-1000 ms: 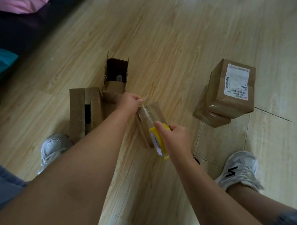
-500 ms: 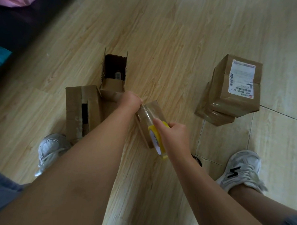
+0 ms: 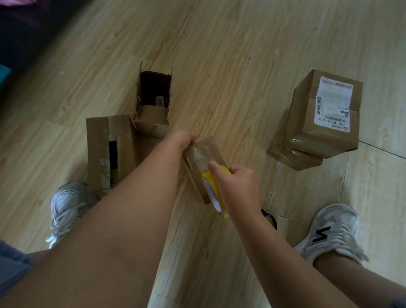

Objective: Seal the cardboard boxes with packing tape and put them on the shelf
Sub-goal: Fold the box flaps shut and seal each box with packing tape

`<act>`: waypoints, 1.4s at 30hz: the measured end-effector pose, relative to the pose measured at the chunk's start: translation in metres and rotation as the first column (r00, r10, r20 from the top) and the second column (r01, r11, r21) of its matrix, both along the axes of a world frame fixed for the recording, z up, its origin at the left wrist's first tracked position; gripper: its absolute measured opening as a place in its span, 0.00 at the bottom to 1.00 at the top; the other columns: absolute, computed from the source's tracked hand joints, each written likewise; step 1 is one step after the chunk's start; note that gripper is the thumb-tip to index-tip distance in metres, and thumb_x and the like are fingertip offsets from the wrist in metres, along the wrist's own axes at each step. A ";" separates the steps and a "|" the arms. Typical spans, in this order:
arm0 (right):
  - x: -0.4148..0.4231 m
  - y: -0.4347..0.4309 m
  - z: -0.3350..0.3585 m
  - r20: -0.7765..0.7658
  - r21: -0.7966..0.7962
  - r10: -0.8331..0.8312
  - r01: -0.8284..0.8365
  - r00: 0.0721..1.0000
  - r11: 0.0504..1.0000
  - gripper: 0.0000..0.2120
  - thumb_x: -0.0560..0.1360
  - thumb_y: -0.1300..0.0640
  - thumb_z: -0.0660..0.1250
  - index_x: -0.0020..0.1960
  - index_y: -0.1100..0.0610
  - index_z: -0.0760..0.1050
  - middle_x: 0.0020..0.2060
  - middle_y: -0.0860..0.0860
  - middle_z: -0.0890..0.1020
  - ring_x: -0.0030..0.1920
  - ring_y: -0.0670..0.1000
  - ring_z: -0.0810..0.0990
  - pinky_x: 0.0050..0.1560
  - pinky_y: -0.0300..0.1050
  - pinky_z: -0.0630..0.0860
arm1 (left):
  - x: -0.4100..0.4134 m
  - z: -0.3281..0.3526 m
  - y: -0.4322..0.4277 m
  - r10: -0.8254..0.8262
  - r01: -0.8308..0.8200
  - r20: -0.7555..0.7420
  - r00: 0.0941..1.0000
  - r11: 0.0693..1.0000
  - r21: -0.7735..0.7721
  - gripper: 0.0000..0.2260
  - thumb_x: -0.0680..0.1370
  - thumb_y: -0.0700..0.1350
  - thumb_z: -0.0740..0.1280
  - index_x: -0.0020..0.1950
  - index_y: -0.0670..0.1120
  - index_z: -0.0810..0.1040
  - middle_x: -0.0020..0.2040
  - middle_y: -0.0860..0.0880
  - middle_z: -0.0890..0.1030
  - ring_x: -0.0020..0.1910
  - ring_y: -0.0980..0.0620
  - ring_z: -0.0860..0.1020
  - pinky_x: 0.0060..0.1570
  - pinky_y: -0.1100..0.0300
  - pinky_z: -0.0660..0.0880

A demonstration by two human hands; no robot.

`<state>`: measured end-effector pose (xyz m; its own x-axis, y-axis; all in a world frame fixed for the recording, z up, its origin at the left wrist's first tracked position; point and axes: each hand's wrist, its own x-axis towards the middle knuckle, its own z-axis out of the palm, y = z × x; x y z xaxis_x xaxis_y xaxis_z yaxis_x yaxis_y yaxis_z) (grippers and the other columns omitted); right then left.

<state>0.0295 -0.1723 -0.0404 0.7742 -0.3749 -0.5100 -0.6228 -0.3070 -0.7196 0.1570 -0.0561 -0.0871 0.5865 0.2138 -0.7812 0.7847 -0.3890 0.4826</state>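
Cardboard box (image 3: 204, 158) at frame centre, part-taped: left hand (image 3: 181, 141) grips its far end, right hand (image 3: 237, 190) fingers curl round the yellow tape roll (image 3: 215, 191). Open-topped box (image 3: 154, 100) and gapped box (image 3: 109, 149), centre left, unsealed. Labelled stack (image 3: 324, 117), right, appears sealed. No shelf in view.

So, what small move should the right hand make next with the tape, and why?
Probably draw the tape roll down over the near edge of the small box and press the strip down. The right hand grips the roll at that near end, the left hand holds the far end, and shiny tape already lies along the top.
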 end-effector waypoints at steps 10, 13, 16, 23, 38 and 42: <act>0.001 0.000 0.002 -0.012 -0.005 0.006 -0.006 1.000 1.000 0.25 0.74 0.43 0.71 0.28 0.54 0.65 0.18 0.44 0.64 0.24 0.48 0.68 0.31 0.46 0.67 | -0.012 0.000 0.003 -0.389 0.321 0.323 0.863 0.915 0.246 0.09 0.80 0.41 0.65 0.55 0.50 0.83 0.58 0.49 0.82 0.57 0.49 0.79 0.59 0.50 0.77; -0.001 -0.002 0.004 -0.014 0.017 -0.015 0.015 1.000 1.000 0.24 0.73 0.43 0.71 0.27 0.54 0.66 0.16 0.43 0.64 0.24 0.48 0.68 0.31 0.47 0.67 | -0.023 0.000 0.007 -0.357 0.317 0.358 0.863 0.934 0.167 0.11 0.81 0.43 0.63 0.60 0.49 0.83 0.60 0.49 0.82 0.60 0.49 0.78 0.61 0.52 0.75; -0.002 -0.001 0.005 -0.027 0.031 -0.024 0.025 0.999 0.999 0.24 0.73 0.43 0.72 0.27 0.53 0.66 0.15 0.43 0.64 0.23 0.47 0.67 0.31 0.46 0.67 | -0.035 0.001 0.016 -0.320 0.334 0.352 0.880 0.942 0.023 0.13 0.82 0.43 0.64 0.66 0.48 0.80 0.64 0.49 0.80 0.65 0.50 0.75 0.66 0.53 0.72; -0.009 -0.002 0.012 -0.021 0.098 0.030 -0.028 0.999 0.995 0.26 0.74 0.38 0.70 0.29 0.56 0.67 0.18 0.44 0.68 0.20 0.43 0.71 0.25 0.38 0.66 | -0.045 -0.014 0.020 -0.265 0.270 0.317 0.911 0.962 0.027 0.15 0.82 0.45 0.65 0.68 0.48 0.78 0.66 0.47 0.79 0.66 0.48 0.75 0.68 0.52 0.71; -0.042 -0.020 0.007 -0.085 -0.248 0.131 -0.148 0.988 0.957 0.24 0.74 0.39 0.66 0.34 0.59 0.79 0.24 0.52 0.78 0.31 0.54 0.81 0.35 0.52 0.79 | -0.050 -0.026 0.009 -0.055 0.057 0.372 0.927 0.998 0.005 0.13 0.79 0.44 0.67 0.63 0.49 0.82 0.61 0.48 0.83 0.58 0.44 0.81 0.62 0.51 0.76; -0.051 -0.024 -0.008 -0.193 -0.340 0.151 -0.211 0.970 0.916 0.22 0.75 0.39 0.64 0.35 0.56 0.79 0.28 0.52 0.81 0.33 0.52 0.81 0.35 0.47 0.78 | -0.050 -0.029 0.012 -0.073 0.086 0.401 0.913 0.996 -0.015 0.14 0.80 0.42 0.67 0.65 0.46 0.81 0.61 0.48 0.82 0.33 0.71 0.77 0.44 0.73 0.71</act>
<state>-0.0217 -0.1961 -0.0480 0.7657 -0.4153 -0.4911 -0.6292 -0.6421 -0.4380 0.1069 -0.0442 -0.1157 0.8655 0.1324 -0.4832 0.4903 -0.4216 0.7628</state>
